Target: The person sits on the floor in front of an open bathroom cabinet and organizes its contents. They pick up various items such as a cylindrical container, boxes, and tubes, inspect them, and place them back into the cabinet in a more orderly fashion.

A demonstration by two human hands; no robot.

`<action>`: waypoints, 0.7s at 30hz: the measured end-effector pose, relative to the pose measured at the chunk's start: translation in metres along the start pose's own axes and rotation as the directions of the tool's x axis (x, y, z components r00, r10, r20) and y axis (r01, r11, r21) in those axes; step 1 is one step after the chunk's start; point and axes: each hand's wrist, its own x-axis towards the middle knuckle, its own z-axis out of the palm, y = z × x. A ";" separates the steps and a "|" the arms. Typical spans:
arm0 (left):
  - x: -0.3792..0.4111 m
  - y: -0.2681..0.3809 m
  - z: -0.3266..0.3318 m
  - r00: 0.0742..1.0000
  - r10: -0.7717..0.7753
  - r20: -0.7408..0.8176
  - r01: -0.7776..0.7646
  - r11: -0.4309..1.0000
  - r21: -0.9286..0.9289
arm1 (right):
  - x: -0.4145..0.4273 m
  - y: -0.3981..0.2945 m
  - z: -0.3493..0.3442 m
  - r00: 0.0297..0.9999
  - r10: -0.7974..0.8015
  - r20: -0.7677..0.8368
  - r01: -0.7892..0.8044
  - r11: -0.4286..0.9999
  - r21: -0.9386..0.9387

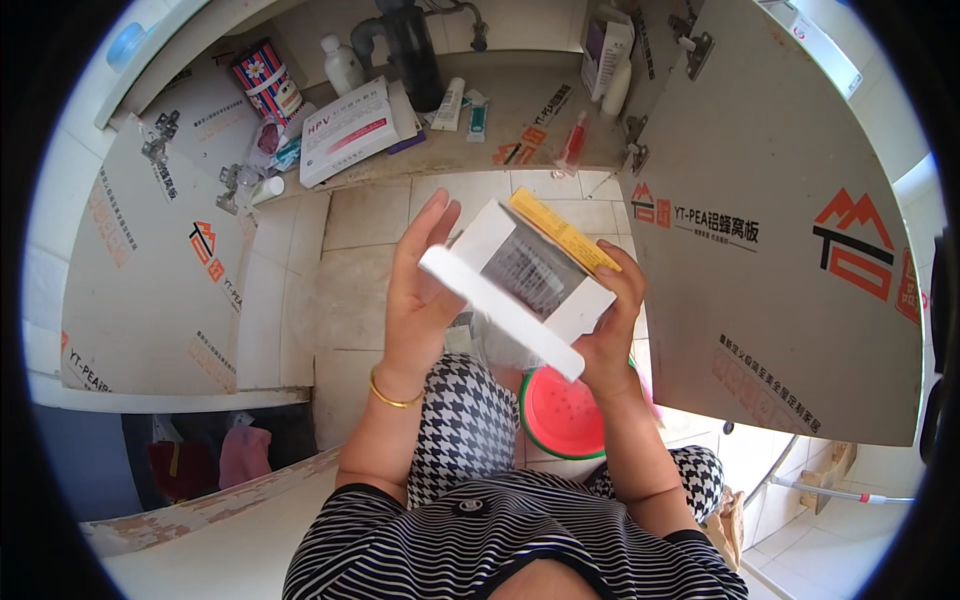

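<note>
A white cardboard box (490, 229) is tilted in front of me, its white flap (502, 311) towards me. A dark grey panel with blurred printing (525, 275) shows in its opening. Against its far side lies a narrow yellow carton (562, 229). My right hand (616, 315) grips the box's right end, with fingers over the end of the yellow carton. At the left end, my left hand (421, 285) has its fingers stretched upward beside the box. Its thumb goes partly behind the flap, so whether it grips is hidden.
A cabinet stands open ahead, between a left door (157, 277) and a right door (772, 247). On its floor are a white-and-red flat box (349, 135), a striped tin (268, 82), a white bottle (343, 66) and a black drain pipe (420, 60). A watermelon-patterned basin (562, 416) sits below my hands.
</note>
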 end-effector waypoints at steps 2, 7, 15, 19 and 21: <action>-0.009 0.003 0.014 0.992 -0.120 -0.049 0.121 0.992 0.020 | -0.001 0.002 0.003 0.999 0.028 -0.030 -0.029 0.998 -0.048; -0.034 0.004 0.050 0.951 -0.310 0.000 0.310 0.948 -0.074 | -0.014 0.006 0.015 0.978 0.200 -0.053 -0.207 0.956 -0.206; -0.025 -0.003 0.064 0.981 -0.189 -0.036 0.189 0.919 0.344 | -0.031 -0.010 0.033 0.986 0.149 -0.073 -0.162 0.956 -0.245; -0.013 -0.006 0.057 0.977 -0.193 -0.089 0.211 0.932 0.294 | -0.019 -0.018 0.033 0.960 0.279 -0.016 -0.272 0.919 -0.287; -0.009 -0.007 0.053 0.990 -0.121 -0.078 0.139 0.943 0.303 | -0.013 -0.017 0.032 0.966 0.256 0.029 -0.239 0.933 -0.270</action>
